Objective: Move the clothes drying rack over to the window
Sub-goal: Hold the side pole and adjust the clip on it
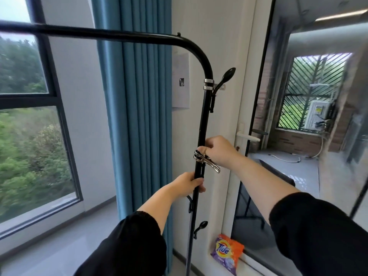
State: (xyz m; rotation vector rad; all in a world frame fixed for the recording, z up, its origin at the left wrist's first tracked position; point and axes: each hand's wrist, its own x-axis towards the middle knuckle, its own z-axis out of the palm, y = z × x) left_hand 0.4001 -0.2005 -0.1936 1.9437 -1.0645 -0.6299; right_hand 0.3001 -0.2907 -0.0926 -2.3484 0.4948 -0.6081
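Gripping the clothes drying rack with both hands: your left hand is wrapped fully round the black upright, at 6 o'clock from your right hand. Right hand is closed round the same pole, right at the metal clamp lever, fingers curled tight. Rack stands at centre, its top bar running off toward 9 o'clock across the window. Blue curtain just behind the pole. Tide bag on the floor at 5 o'clock, against the white door.
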